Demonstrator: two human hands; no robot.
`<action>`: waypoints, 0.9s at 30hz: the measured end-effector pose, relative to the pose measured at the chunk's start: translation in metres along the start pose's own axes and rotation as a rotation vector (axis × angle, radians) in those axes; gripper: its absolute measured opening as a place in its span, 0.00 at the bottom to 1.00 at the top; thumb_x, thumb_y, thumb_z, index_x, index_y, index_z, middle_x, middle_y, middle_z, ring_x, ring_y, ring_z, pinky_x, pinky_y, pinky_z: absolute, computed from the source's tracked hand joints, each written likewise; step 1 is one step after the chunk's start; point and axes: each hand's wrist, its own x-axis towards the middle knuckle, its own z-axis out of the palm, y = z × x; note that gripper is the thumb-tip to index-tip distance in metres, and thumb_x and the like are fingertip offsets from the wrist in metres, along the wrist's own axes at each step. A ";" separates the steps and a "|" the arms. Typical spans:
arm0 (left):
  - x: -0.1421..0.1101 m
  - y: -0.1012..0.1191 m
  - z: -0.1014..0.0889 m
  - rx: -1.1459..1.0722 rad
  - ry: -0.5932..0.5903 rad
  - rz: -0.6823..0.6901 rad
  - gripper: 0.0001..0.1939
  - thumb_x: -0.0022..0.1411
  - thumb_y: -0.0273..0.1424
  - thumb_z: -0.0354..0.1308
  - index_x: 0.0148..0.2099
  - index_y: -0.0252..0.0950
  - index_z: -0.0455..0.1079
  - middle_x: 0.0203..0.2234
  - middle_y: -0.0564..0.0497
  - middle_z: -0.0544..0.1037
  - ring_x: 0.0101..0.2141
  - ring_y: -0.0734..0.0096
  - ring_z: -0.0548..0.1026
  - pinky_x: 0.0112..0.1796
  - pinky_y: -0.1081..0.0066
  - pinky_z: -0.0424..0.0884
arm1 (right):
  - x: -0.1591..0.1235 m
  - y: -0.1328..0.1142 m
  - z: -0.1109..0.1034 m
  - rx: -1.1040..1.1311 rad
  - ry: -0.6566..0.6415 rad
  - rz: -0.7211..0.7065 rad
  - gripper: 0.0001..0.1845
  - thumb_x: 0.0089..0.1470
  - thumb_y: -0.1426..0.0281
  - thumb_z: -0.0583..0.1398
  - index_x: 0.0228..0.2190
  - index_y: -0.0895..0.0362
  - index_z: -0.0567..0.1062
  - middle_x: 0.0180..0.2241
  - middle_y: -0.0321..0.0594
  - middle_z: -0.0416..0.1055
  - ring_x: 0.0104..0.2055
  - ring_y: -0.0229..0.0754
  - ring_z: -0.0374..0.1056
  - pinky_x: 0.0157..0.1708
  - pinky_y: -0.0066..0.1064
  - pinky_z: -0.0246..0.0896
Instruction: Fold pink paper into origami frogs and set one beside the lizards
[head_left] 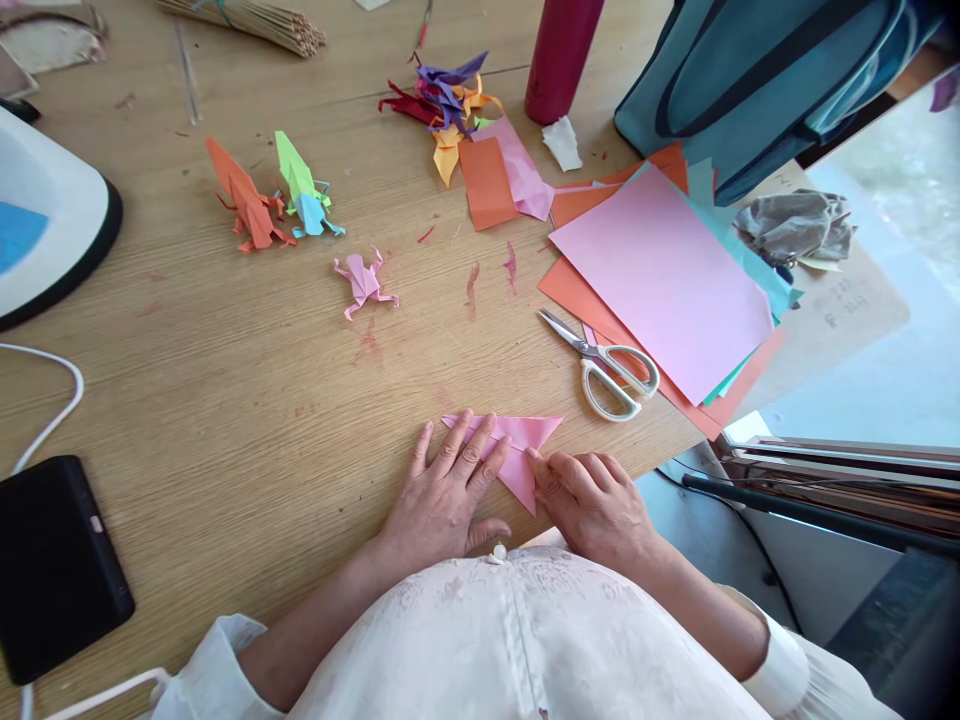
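A pink folded paper point(517, 460) in a triangular shape lies near the table's front edge, a crease crossing it. My left hand point(446, 490) rests flat on its left side, fingers spread, holding nothing. Curled at the right side of the paper is my right hand point(600, 500); its thumb and forefinger pinch or press the edge, and what lies beneath the fingers is hidden. White-handled scissors point(611, 375) lie just beyond my right hand, blades pointing away to the left.
Origami figures stand farther back: a pink frog point(364, 284), an orange figure point(255, 210) and a green-and-blue one point(306, 190). Coloured sheets point(660, 270) are stacked right, below a teal bag point(720, 90). A maroon bottle point(562, 60) and a black device point(64, 570) flank the table.
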 end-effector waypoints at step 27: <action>0.000 0.004 -0.002 0.049 0.003 -0.033 0.44 0.64 0.60 0.43 0.71 0.35 0.53 0.68 0.37 0.56 0.68 0.48 0.50 0.65 0.46 0.34 | 0.015 -0.015 0.012 -0.017 0.103 -0.025 0.24 0.68 0.60 0.52 0.55 0.63 0.73 0.58 0.49 0.71 0.58 0.48 0.65 0.55 0.42 0.53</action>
